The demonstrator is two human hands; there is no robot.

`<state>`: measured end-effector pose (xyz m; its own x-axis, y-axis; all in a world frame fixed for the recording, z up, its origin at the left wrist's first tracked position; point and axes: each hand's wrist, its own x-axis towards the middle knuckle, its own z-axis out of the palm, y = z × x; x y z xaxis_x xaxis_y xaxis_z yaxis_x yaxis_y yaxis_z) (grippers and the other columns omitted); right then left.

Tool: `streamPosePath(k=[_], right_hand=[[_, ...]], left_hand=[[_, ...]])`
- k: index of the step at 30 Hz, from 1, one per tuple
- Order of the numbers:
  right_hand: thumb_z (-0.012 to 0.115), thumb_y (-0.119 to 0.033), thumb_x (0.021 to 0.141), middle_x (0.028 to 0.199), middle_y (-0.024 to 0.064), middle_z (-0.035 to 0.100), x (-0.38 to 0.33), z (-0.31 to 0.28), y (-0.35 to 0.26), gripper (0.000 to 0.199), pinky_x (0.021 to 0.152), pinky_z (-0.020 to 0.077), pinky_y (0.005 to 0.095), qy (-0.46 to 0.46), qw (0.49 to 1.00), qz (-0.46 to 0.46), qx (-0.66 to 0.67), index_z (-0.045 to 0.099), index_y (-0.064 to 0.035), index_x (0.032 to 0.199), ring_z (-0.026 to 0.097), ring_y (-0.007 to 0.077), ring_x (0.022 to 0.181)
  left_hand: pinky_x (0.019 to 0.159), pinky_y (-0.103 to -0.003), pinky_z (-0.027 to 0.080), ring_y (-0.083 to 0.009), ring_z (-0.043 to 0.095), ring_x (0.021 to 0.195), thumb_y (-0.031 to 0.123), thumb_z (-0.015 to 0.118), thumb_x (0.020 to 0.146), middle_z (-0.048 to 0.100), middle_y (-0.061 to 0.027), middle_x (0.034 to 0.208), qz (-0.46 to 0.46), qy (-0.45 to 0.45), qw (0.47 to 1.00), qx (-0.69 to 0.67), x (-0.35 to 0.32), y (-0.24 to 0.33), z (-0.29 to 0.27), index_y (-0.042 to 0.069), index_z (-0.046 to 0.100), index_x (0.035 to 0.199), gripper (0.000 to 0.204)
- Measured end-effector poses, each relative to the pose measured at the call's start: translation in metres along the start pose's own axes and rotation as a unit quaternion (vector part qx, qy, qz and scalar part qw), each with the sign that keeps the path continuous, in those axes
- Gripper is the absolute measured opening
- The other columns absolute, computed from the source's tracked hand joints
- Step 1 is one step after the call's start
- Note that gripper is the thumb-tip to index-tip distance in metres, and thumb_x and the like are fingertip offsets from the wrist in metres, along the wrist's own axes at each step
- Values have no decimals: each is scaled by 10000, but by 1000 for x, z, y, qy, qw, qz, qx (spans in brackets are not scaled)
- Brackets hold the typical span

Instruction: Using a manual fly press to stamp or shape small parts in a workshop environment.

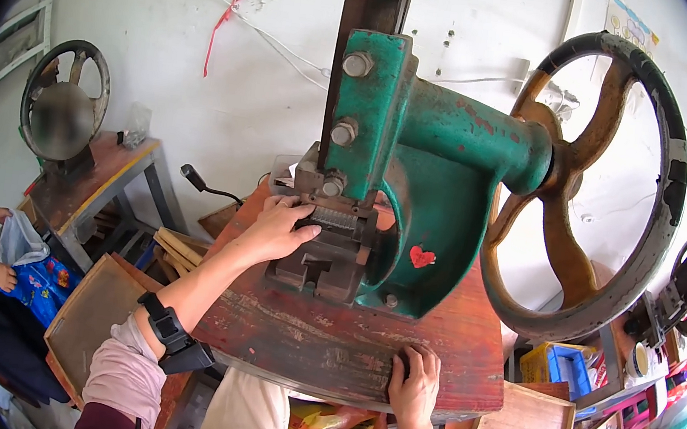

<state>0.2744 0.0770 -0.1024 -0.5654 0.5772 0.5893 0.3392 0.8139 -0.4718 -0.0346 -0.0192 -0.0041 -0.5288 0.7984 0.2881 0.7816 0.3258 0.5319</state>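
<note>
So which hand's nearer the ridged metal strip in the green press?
Left: the left hand is at the left end of the metal strip; the right hand rests apart from it, near the front edge of the wooden table.

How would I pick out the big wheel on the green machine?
Find the green machine on the red-brown table. Its thick arm reaches right, ending at the big wheel. Curved brown spokes and a much larger look set it apart from the dark wheel at far left.
</note>
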Motion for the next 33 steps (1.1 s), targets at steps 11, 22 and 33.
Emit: streamPosePath(k=[11, 22, 33], right_hand=[[595, -41, 819, 1014, 181, 591, 0, 0, -7, 149, 868, 447, 414, 6, 1000, -5, -9, 611, 23, 953, 543, 359, 985], [591, -49, 825, 1016, 158, 592, -3, 3, -10, 131, 849, 449, 411, -20, 999, 0, -50, 629, 11, 935, 543, 348, 953], [573, -33, 831, 969, 184, 609, 0, 5, -11, 148, 830, 456, 420, 22, 999, 44, -15, 623, 3, 966, 562, 366, 927]], left_hand=[[1011, -414, 350, -350, 294, 1277, 341, 643, 853, 429, -213, 1339, -16, 41, 997, -66, -4, -3, 3, 22, 535, 1266, 533], [1026, -452, 315, -388, 341, 1233, 373, 583, 876, 485, -212, 1281, 33, 118, 992, 26, -10, -5, 19, -12, 529, 1230, 525], [979, -438, 368, -367, 471, 1152, 322, 674, 818, 547, -245, 1181, 53, 183, 981, -39, -51, -27, -14, -59, 520, 1195, 557]])
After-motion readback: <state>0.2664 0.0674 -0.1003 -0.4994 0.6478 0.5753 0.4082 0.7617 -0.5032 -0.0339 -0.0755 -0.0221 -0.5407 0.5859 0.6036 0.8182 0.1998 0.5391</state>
